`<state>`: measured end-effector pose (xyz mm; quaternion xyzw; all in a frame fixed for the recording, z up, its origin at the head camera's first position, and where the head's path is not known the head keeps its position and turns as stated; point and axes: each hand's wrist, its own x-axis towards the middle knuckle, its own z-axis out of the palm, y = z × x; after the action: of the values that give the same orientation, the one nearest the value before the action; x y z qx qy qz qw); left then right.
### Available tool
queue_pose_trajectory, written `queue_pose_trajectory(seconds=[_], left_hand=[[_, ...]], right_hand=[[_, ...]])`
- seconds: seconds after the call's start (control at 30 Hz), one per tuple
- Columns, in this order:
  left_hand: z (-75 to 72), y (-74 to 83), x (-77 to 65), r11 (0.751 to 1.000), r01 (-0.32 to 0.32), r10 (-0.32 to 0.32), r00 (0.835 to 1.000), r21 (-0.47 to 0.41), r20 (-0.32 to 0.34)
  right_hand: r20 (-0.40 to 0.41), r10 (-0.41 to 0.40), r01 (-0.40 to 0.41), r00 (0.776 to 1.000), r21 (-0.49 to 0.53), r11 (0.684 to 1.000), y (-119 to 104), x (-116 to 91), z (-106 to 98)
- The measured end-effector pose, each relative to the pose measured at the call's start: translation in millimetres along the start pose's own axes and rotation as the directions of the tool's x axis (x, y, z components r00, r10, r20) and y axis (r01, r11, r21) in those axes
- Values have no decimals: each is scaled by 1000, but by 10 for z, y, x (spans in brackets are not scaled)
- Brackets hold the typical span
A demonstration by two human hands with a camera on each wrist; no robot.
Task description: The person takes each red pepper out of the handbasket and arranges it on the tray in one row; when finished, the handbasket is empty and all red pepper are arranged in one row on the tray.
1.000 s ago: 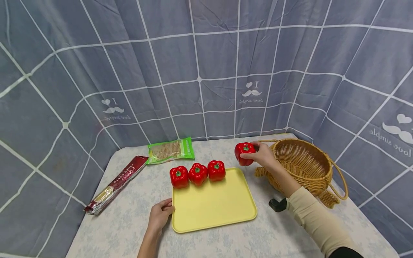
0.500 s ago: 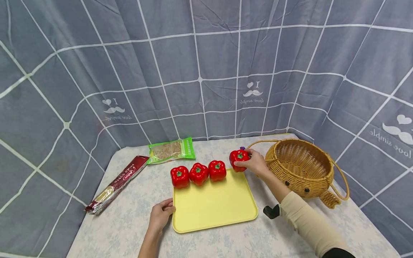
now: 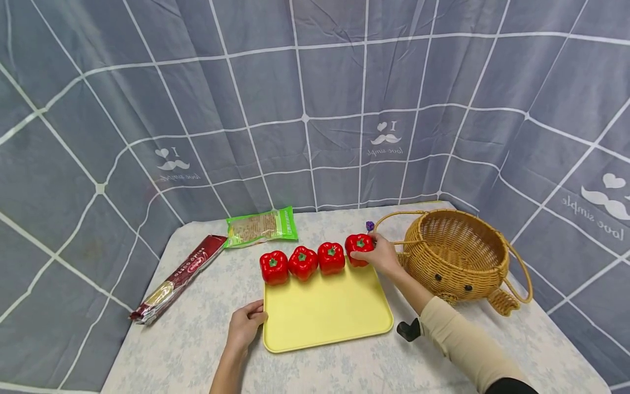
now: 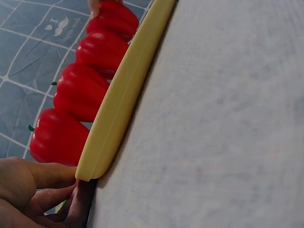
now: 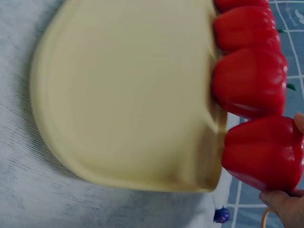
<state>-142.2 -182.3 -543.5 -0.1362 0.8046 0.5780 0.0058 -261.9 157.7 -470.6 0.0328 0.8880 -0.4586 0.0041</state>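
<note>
A yellow tray [image 3: 327, 314] lies on the table. My left hand [image 3: 244, 324] grips its left edge; in the left wrist view, fingers [image 4: 57, 175] meet the tray's corner. Three red bell peppers [image 3: 302, 264] stand in a row along the tray's far edge. With thumb and fingers on opposite sides, my right hand [image 3: 384, 254] holds another red bell pepper [image 3: 358, 246] at the right end of that row, by the far right corner. In the right wrist view a narrow gap separates the held pepper [image 5: 263, 152] from its neighbour. Its contact with the tray cannot be made out.
Right of the tray stands a wicker basket [image 3: 453, 273] with looped handles. A small purple object [image 3: 369, 225] lies behind my right hand. A green-edged packet [image 3: 261, 227] and a long dark red packet [image 3: 179, 279] lie at the back left. A checked curtain [image 3: 325, 142] surrounds the table.
My right hand has carried its bell pepper leftward and toward me, from beside the basket to the end of the row. The left hand has stayed at the tray's edge.
</note>
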Motion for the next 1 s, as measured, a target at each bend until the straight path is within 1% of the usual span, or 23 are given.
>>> queue_pose_trajectory(seconds=[0.23, 0.3, 0.4, 0.57, 0.73, 1.0], left_hand=[[15, -5, -30, 1000, 3, -3, 1000, -16, 6], [17, -5, -39, 1000, 5, -5, 1000, -15, 8], [24, -14, -41, 1000, 1, -1, 1000, -12, 1], [28, -26, -29, 1000, -6, 6, 1000, -17, -3], [30, -13, -20, 1000, 7, -7, 1000, -9, -8], [39, 13, -59, 999, 1, 0, 1000, 39, -31]], right_hand=[[-21, -13, 13, 1000, -25, 1000, 106, -26, 116], [-28, -11, 10, 1000, -24, 1000, 130, -40, 137], [-38, -27, 26, 999, -21, 999, 140, -52, 158], [-34, -23, 23, 999, -13, 1000, 122, -56, 154], [-22, -14, 14, 1000, -19, 1000, 115, -51, 136], [4, -2, 2, 1000, -31, 1000, 100, -74, 127]])
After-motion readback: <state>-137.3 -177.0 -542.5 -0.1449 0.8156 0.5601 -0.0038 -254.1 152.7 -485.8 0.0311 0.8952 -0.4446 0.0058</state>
